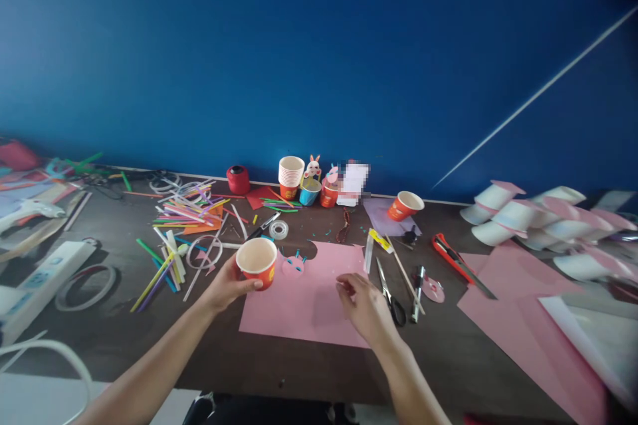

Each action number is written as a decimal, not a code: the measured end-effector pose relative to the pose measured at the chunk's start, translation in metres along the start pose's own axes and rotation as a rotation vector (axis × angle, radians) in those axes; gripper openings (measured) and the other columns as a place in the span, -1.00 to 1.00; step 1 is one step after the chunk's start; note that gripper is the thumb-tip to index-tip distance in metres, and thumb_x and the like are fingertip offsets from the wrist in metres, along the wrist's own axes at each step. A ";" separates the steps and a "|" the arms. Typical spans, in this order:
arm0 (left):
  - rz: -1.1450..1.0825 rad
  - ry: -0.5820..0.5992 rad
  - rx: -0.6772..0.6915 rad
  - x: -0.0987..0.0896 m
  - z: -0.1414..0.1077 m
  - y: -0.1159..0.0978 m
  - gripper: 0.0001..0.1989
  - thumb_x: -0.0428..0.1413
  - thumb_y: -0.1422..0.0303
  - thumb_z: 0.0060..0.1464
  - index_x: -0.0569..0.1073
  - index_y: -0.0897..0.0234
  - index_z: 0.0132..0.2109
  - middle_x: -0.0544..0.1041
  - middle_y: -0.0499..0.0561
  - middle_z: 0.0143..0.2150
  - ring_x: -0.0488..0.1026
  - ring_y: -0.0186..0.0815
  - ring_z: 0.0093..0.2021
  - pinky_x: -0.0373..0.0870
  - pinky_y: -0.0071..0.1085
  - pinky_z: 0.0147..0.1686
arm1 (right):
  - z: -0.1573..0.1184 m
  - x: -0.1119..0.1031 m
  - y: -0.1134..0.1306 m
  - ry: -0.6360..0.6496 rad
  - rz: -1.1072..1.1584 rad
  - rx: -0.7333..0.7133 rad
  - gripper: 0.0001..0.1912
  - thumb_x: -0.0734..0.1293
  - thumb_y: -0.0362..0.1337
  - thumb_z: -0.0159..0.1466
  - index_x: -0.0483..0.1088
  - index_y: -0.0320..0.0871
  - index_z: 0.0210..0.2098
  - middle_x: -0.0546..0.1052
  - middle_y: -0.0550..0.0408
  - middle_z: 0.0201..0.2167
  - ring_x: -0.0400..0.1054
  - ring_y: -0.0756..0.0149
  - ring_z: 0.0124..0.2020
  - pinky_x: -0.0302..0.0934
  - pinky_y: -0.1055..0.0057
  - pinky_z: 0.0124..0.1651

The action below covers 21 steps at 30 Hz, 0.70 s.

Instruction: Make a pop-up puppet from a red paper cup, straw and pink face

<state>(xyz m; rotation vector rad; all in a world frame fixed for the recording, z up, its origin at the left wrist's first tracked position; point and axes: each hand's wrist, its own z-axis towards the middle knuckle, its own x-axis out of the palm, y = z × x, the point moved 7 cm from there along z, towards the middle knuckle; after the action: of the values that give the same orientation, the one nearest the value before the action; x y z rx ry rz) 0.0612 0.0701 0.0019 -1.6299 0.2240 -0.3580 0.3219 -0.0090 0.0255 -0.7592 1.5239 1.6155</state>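
My left hand [225, 289] is wrapped round a red paper cup [258, 265], upright with its white inside showing, over the left edge of a pink sheet [319, 305]. Just right of the cup lies a small pink cutout face [294, 265] with blue pieces sticking up from it. Over the right part of the sheet is my right hand [359, 302], its fingers curled and partly spread, with nothing visible between them. Scissors [391, 295] with black handles lie to the right of that hand.
Colourful sticks [187, 212] lie at the left, near a power strip [47, 285]. Stacked cups [291, 177] and decorated cups stand by the blue wall. A tape roll [278, 230], red cutter [456, 259], marker [418, 292] and white cups [508, 220] are also on the table.
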 end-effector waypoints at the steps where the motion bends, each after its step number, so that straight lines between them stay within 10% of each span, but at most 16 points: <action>1: 0.039 -0.016 0.031 0.002 0.005 -0.003 -0.34 0.29 0.37 -0.33 0.29 0.30 0.00 0.42 0.15 -0.05 0.34 -0.10 -0.05 0.26 -0.23 -0.05 | 0.003 0.002 -0.001 -0.005 -0.039 0.030 -0.78 0.12 -0.24 0.20 0.36 -0.14 -0.30 0.45 0.06 -0.41 0.33 0.31 -0.38 0.13 0.44 -0.30; 10: 0.087 0.250 0.111 0.092 0.077 -0.019 -0.42 0.24 0.36 -0.25 0.24 0.30 -0.02 0.42 0.11 -0.10 0.37 -0.18 -0.09 0.29 -0.23 -0.09 | 0.049 -0.029 -0.087 -0.097 -0.280 0.507 -0.70 0.14 -0.18 0.18 0.25 -0.22 -0.17 0.45 -0.07 -0.28 0.34 0.18 -0.22 0.12 0.39 -0.26; 21: 0.171 0.274 0.143 0.097 0.111 0.010 -0.32 0.24 0.36 -0.30 0.22 0.36 0.03 0.40 0.15 -0.07 0.33 -0.18 -0.04 0.23 -0.20 -0.02 | 0.064 -0.017 -0.098 -0.051 -0.173 0.592 -0.68 0.23 -0.28 0.10 0.30 -0.27 -0.16 0.45 -0.23 -0.27 0.36 0.05 -0.22 0.14 0.28 -0.25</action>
<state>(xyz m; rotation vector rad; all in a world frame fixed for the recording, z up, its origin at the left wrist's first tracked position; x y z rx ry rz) 0.1919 0.1377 -0.0059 -1.4069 0.5305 -0.4555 0.4191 0.0506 -0.0048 -0.4943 1.7230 0.9684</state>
